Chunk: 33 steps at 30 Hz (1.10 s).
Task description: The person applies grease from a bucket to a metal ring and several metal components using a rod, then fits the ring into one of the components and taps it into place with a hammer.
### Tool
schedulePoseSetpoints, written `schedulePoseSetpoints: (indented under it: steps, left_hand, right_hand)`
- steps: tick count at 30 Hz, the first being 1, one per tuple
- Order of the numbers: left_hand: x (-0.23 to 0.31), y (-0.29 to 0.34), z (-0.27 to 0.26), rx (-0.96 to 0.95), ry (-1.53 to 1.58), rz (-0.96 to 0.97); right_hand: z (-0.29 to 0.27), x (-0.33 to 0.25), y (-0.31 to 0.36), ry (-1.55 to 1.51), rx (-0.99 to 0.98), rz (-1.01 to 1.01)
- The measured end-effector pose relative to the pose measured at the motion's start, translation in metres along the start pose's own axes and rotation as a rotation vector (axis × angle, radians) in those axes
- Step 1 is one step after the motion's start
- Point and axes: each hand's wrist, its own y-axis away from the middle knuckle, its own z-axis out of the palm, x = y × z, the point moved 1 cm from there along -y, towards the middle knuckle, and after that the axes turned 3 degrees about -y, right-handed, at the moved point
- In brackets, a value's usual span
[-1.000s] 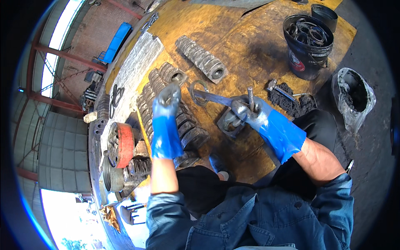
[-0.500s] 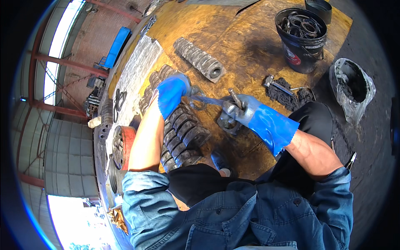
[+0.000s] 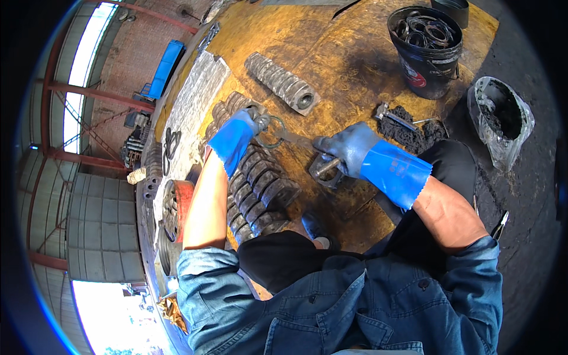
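My left hand [image 3: 238, 133], in a dirty blue rubber glove, pinches a thin dark ring [image 3: 272, 132] above the rows of grooved metal blocks. My right hand [image 3: 350, 151], gloved alike, is closed around a scraper. The scraper's thin flat blade [image 3: 294, 139] points left toward the ring, and its short handle end sticks out below my fist. A single metal block with a round bore [image 3: 324, 173] sits under my right hand. The dark grooved blocks [image 3: 260, 186] stand in lines below my left hand.
Beyond my hands lies a row of joined blocks [image 3: 281, 81] on the stained yellow sheet. At far right are a black bucket of rings [image 3: 427, 65] and a plastic-lined container [image 3: 503, 127]. A hammer [image 3: 397, 119] rests on dark grease. A red-rimmed drum part [image 3: 180, 207] is left.
My right hand has turned over, so the scraper's handle end now points down instead of up. My left hand has shifted slightly left and down, and the ring shows more plainly.
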Motion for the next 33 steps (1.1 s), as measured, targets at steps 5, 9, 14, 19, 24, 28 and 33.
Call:
schedulePoseSetpoints:
  steps: [5,9,14,19,24,28,33]
  left_hand:
    - [-0.044,0.005,0.003,0.150,-0.073,-0.055]
    - [-0.057,0.018,0.015,0.185,-0.024,-0.048]
    - [-0.079,0.035,0.054,0.080,0.483,-0.181]
    - [-0.111,0.035,0.096,-0.107,0.695,-0.180]
    - [-0.095,0.046,0.115,0.001,0.813,-0.223]
    - [-0.084,0.052,0.127,0.060,0.774,-0.190]
    - [-0.086,0.057,0.133,0.071,0.633,-0.163]
  right_hand:
    - [-0.011,0.003,0.005,-0.054,0.037,0.013]
    - [-0.009,0.003,0.004,-0.087,0.055,-0.013]
    - [0.004,0.006,0.002,-0.052,0.145,-0.111]
    - [0.007,-0.004,-0.007,-0.026,0.026,-0.134]
    - [0.006,-0.013,-0.011,0.144,-0.117,-0.163]
    - [0.025,-0.002,-0.008,0.166,-0.053,-0.210]
    - [0.026,-0.006,-0.013,0.284,-0.139,-0.197]
